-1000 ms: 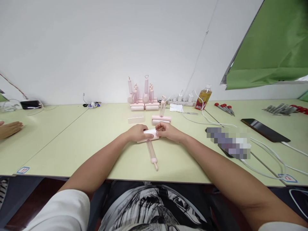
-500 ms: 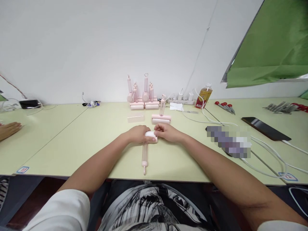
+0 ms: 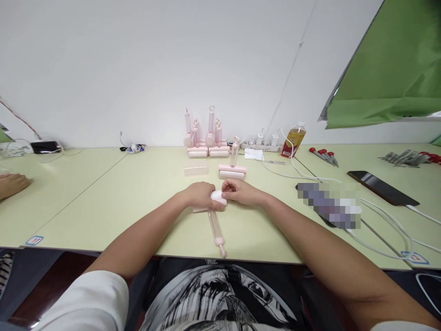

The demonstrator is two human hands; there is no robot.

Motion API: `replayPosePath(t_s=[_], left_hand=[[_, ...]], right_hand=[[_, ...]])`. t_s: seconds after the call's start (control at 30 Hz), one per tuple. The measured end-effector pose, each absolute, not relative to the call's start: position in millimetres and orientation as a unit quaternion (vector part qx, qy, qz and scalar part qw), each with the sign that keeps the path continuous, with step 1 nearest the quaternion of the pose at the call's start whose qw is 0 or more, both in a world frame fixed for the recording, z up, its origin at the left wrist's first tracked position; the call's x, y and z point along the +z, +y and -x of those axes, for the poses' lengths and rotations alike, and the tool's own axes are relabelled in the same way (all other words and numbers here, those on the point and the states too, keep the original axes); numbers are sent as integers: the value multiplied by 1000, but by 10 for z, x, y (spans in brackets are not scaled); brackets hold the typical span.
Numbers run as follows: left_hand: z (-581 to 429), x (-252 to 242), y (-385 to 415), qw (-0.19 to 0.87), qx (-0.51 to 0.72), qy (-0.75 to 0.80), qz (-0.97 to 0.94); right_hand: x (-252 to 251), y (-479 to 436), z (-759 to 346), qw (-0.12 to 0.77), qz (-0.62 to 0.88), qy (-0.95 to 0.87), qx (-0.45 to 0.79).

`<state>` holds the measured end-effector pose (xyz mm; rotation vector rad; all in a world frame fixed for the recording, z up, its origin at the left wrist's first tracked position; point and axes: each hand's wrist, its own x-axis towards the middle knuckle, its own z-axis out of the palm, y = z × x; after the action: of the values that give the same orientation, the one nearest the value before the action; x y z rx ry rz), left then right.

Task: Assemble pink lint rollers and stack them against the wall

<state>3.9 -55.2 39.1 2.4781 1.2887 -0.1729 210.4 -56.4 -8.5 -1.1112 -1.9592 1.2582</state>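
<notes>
A pink lint roller (image 3: pixel 216 227) lies near the table's front edge, its clear handle pointing toward me and slanting to the right. Wrapped over its head, my left hand (image 3: pixel 200 195) grips the white roll (image 3: pixel 217 196) and covers most of it. My right hand (image 3: pixel 238 191) is closed in a pinch at the roll's right end; whatever its fingertips hold is hidden. Just beyond my hands stands another lint roller (image 3: pixel 233 172) with its handle up. A clear pinkish cover (image 3: pixel 196 170) lies to the left of that one.
Several more lint rollers (image 3: pixel 208 152) stand by the wall. Right of them are a power strip (image 3: pixel 263 146), a drink bottle (image 3: pixel 293 139), red-handled tools (image 3: pixel 324 156) and a phone (image 3: pixel 382 187) with white cables. Another person's hand (image 3: pixel 13 185) rests at far left.
The held lint roller has turned, so its handle end has swung to the right. Its head now tilts, with the left end showing below my left hand. Both hands stay on it.
</notes>
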Motion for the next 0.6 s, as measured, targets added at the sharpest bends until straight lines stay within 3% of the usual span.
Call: replayPosePath(t_s=[0.23, 0.6], left_hand=[[15, 384, -530, 185, 8, 468, -864], [19, 343, -487, 174, 19, 409, -896]], right_hand=[[-71, -592, -2103, 273, 365, -728, 513], [-76, -624, -2064, 277, 381, -745, 472]])
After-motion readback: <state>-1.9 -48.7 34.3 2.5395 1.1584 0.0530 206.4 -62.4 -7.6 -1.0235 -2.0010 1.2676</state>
